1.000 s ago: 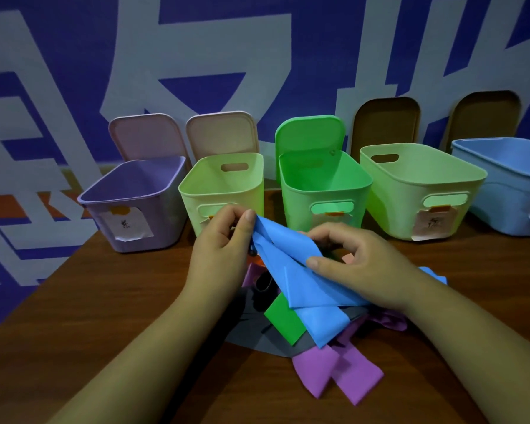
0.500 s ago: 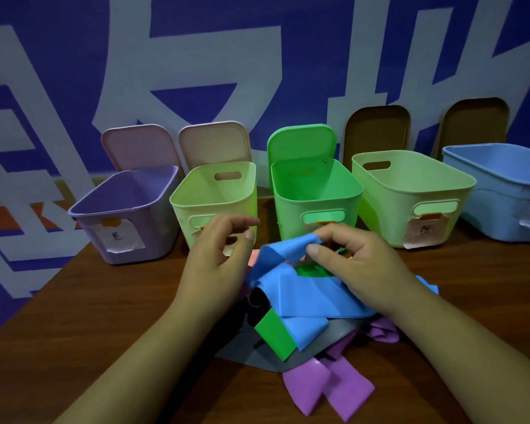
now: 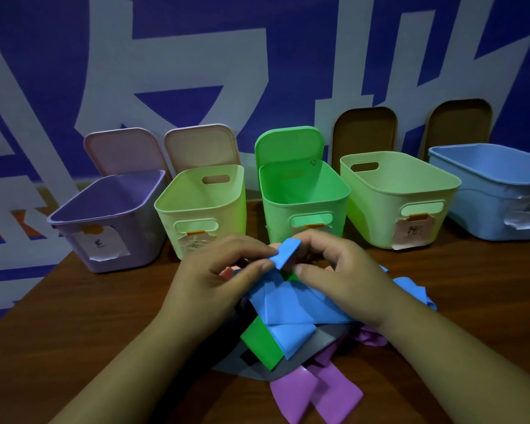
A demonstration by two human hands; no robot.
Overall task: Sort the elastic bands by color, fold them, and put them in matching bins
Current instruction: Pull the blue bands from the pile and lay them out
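Note:
A blue elastic band (image 3: 288,304) lies over a heap of bands on the wooden table. Its folded end stands up between my hands. My left hand (image 3: 214,280) pinches that end from the left with thumb and fingers. My right hand (image 3: 340,273) pinches it from the right, its palm over the rest of the band. Under the blue band lie a green band (image 3: 257,342), a grey band (image 3: 291,365) and purple bands (image 3: 312,393). A bit of pink band (image 3: 227,272) shows behind my left hand. The blue bin (image 3: 487,191) stands at the far right.
Along the wall stand a purple bin (image 3: 110,215), a pale green bin (image 3: 202,206), a bright green bin (image 3: 303,194) and a second pale green bin (image 3: 398,191), each with a paper label. Lids lean on the wall behind them. The table's left edge (image 3: 28,301) runs diagonally.
My left hand has come back to the blue band and pinches its end again. Both hands have folded the band's end into a small upright flap, closer together than before.

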